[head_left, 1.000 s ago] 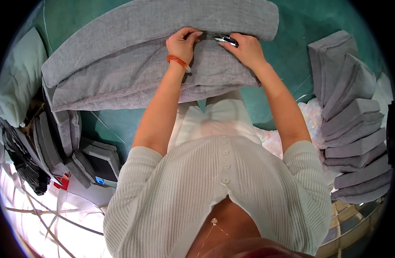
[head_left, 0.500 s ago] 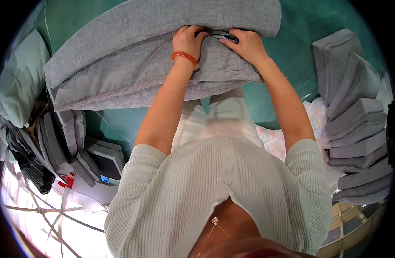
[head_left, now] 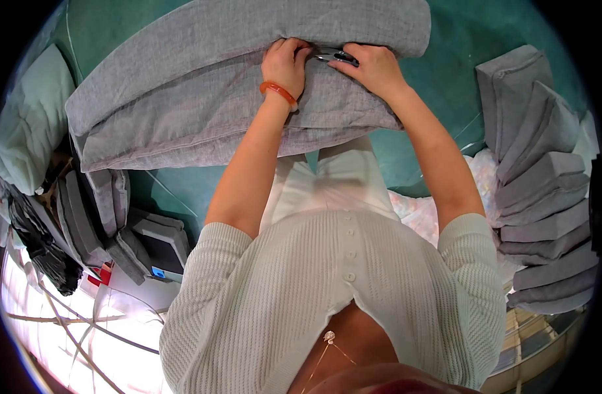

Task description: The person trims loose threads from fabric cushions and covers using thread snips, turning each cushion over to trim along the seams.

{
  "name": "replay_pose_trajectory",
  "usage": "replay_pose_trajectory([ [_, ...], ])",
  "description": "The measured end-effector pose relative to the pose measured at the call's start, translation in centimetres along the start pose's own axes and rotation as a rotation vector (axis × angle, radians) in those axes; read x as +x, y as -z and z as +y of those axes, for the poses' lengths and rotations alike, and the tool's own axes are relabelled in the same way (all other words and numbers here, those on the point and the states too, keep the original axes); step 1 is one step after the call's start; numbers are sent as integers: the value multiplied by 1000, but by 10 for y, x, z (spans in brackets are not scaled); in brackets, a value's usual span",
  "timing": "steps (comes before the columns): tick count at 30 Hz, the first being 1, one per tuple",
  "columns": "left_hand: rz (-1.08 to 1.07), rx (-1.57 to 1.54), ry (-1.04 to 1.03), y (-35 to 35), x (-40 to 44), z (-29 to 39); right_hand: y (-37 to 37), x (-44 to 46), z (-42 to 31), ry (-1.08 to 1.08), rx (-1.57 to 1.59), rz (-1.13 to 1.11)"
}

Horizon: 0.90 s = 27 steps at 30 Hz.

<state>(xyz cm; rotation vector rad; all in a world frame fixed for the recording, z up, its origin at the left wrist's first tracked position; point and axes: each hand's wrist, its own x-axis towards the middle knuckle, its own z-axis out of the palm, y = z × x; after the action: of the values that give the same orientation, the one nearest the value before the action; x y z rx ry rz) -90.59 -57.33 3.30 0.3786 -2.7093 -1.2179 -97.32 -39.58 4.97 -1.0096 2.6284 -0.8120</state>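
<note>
A long grey cushion (head_left: 202, 92) lies across the upper middle of the view, with a seam running along its length. My left hand (head_left: 285, 65), an orange bangle at its wrist, is closed on the cushion's fabric at this seam. Just to the right, my right hand (head_left: 373, 65) grips a small silver-and-black metal tool that looks like thread snips (head_left: 335, 56). The tip of the snips points left, close to my left fingertips at the seam. My fingers partly cover the tool, and I cannot tell whether its blades touch the fabric.
The cushion rests over a green surface (head_left: 455, 72). Several grey cushions (head_left: 543, 190) are stacked at the right, beside pale floral fabric (head_left: 415, 210). On the left are a pale stuffed piece (head_left: 35, 121), a black plastic bag (head_left: 48, 246) and more grey pieces (head_left: 160, 240).
My right hand and the snips have shifted slightly left, toward my left hand. My left hand stays at nearly the same spot on the seam.
</note>
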Motion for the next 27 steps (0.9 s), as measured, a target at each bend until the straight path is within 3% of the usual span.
replay_pose_trajectory([
  [27,10,20,0,1,-5,2,-13,8,-13,-33,4,22],
])
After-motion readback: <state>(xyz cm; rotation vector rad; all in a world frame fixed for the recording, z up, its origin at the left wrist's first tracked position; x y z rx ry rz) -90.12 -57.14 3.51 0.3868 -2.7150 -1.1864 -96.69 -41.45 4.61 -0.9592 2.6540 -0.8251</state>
